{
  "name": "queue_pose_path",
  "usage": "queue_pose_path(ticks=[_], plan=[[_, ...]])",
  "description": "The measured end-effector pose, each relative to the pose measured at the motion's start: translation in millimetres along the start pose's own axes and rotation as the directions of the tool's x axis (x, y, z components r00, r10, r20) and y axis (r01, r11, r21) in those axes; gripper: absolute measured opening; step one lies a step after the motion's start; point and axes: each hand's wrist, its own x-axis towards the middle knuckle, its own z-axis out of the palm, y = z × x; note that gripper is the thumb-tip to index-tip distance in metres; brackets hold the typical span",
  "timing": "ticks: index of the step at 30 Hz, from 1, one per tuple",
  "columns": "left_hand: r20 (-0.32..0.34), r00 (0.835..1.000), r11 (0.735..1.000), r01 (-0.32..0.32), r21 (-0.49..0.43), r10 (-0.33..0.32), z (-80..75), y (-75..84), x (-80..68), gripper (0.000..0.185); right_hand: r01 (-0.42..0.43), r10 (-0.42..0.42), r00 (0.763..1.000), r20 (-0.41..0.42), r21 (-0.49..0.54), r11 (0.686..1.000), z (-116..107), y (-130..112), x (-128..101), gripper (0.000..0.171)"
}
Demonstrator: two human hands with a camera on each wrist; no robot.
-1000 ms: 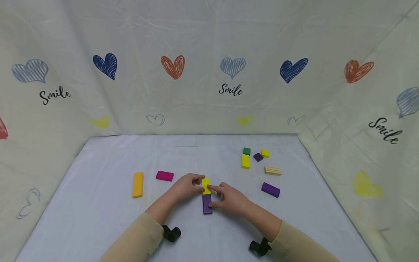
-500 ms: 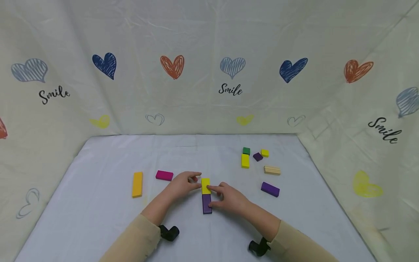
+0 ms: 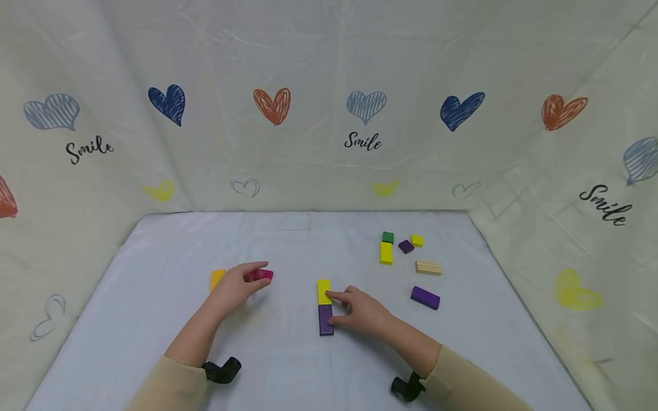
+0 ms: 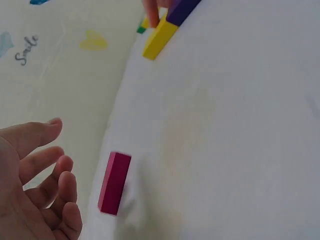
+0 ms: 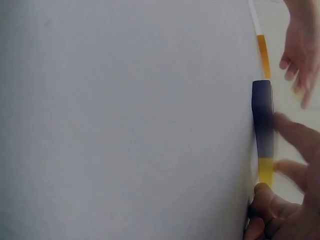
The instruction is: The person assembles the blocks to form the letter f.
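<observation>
Two hands over the white cloth-covered table [image 3: 154, 319], and nearest us sits the flat purple wooden block [image 3: 325, 319], butted end to end with the flat yellow wooden block [image 3: 323, 291] just beyond it. Right hand [image 3: 362, 311] is on that pair: forefinger tip touching the yellow block's right edge, thumb against the purple block's right side, the other fingers loosely curled (nothing pinched, just steadying). Out to the left, the left hand [image 3: 233, 283] hovers with fingers spread and relaxed, tips just over the pink rectangular wooden block [image 3: 260, 275]; the left wrist view shows that pink block [image 4: 114, 182] lying flat on the cloth, clear of the open fingers [image 4: 46, 165]. Just left of the hand, an orange wooden plank [image 3: 217, 278] peeks out behind it. Over on the right, well apart, lies a second purple block [image 3: 425, 297]. Farther back, a plain ridged wooden piece [image 3: 428, 267], then a small cluster: yellow brick [image 3: 386, 252], small purple cube [image 3: 405, 246], small yellow cube [image 3: 417, 240] and green cube [image 3: 388, 237].
</observation>
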Motion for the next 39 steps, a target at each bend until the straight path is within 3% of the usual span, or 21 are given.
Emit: queue_pose_path(ticks=[9, 15, 22, 29, 39], plan=[[-0.051, 0.997, 0.997, 0.059, 0.045, -0.056, -39.8, -42.9, -21.4, 0.057, -0.002, 0.002, 1.000, -0.003, 0.003, 1.000, -1.2, 0.8, -2.1, 0.065], [-0.053, 0.992, 0.991, 0.115, 0.070, -0.111, -49.1, -58.6, -21.3, 0.060, -0.010, 0.010, 1.000, -0.007, 0.009, 1.000, -2.5, 0.7, -3.6, 0.065], [-0.024, 0.983, 0.981, 0.182, 0.074, -0.181, -52.4, -78.5, -12.4, 0.076, 0.001, -0.001, 1.000, 0.000, 0.015, 1.000, -1.7, 0.4, -2.2, 0.065], [0.022, 0.978, 0.975, 0.202, 0.095, -0.205, -54.0, -82.0, -5.3, 0.093, -0.013, 0.013, 1.000, 0.005, 0.029, 1.000, -1.5, 0.6, -2.1, 0.065], [0.032, 0.975, 0.969, 0.215, 0.121, -0.221, -51.6, -79.3, -0.6, 0.089, -0.015, 0.014, 1.000, 0.008, 0.034, 0.999, -1.8, 0.6, -1.8, 0.065]])
